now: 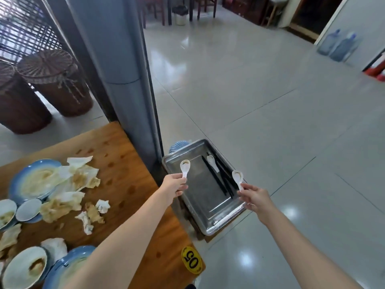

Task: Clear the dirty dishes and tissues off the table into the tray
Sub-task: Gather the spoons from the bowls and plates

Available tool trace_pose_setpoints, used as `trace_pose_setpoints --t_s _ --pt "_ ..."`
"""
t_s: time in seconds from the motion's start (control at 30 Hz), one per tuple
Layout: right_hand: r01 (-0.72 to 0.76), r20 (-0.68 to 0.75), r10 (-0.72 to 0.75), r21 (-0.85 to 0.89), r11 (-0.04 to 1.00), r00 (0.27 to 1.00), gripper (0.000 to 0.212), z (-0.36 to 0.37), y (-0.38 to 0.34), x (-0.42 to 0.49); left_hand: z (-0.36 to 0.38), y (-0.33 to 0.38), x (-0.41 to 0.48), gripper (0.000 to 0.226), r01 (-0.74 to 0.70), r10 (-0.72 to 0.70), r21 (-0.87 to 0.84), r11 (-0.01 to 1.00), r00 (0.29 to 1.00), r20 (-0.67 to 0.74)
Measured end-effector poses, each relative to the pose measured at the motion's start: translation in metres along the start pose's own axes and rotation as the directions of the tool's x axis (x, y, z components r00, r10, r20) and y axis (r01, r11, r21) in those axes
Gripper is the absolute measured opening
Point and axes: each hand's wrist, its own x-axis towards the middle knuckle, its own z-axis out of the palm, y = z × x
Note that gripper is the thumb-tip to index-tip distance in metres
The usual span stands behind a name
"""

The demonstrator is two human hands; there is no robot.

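My left hand (174, 185) pinches handle of soiled white soup spoon (184, 168), bowl up to keep residue in, poised over steel tray (210, 223). My right hand (254, 198) pinches second spoon (238, 178) likewise, over tray's right rim. Tray beside table (129, 163), low, within reach. Tray already holds third spoon (212, 161) and black chopsticks (216, 178). Blue plates (27, 178) and stained tissues (68, 197) remain on table.

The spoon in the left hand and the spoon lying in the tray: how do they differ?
The spoon in the left hand is held by its handle above the tray, bowl up; the spoon lying in the tray rests flat, touching the black chopsticks. The held spoon's bowl shows brownish residue; the lying one looks cleaner, though it is small. Both are white soup spoons.
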Motion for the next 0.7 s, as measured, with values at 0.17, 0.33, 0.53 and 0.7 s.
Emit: trace_pose_setpoints --t_s 0.17,0.33,0.53,0.7 --pt "-0.079 -0.005 0.079 -0.037 0.996 0.997 0.019 0.004 -0.008 0.040 0.007 0.008 0.023 0.031 0.051 -0.051 -0.016 0.999 0.998 -0.032" --pt "-0.194 0.045 0.198 -0.083 0.977 0.979 0.016 0.015 -0.013 0.087 0.005 0.005 0.045 0.030 0.109 -0.115 -0.065 0.992 0.988 -0.105" --pt "-0.230 0.147 0.257 -0.177 0.957 0.955 0.015 0.022 -0.024 0.159 0.026 0.006 0.076 0.030 0.155 -0.176 -0.123 0.980 0.966 -0.188" --pt "-0.261 0.179 0.333 -0.332 0.906 0.926 0.017 0.012 -0.023 0.221 0.060 0.001 0.108 0.022 0.203 -0.235 -0.151 0.968 0.942 -0.238"
